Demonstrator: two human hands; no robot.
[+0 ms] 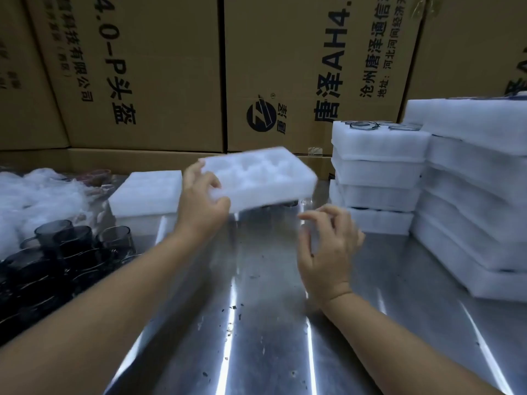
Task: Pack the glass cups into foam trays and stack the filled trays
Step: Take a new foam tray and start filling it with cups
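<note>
My left hand (204, 202) grips the near left corner of a white foam tray (265, 175) with empty round pockets, held tilted above the steel table (256, 295). My right hand (328, 252) hovers below and to the right of the tray, fingers spread, holding nothing. Several dark smoky glass cups (65, 240) with handles crowd the table's left side. A pile of empty foam trays (147, 192) lies behind the left hand. Two stacks of filled foam trays stand at right: a shorter one (376, 178) with cup rims showing on top, and a taller one (479, 195).
Large printed cardboard boxes (159, 72) form a wall behind the table. Crumpled white foam wrapping (37, 195) lies at the far left behind the cups. Small dark specks dot the steel surface near me.
</note>
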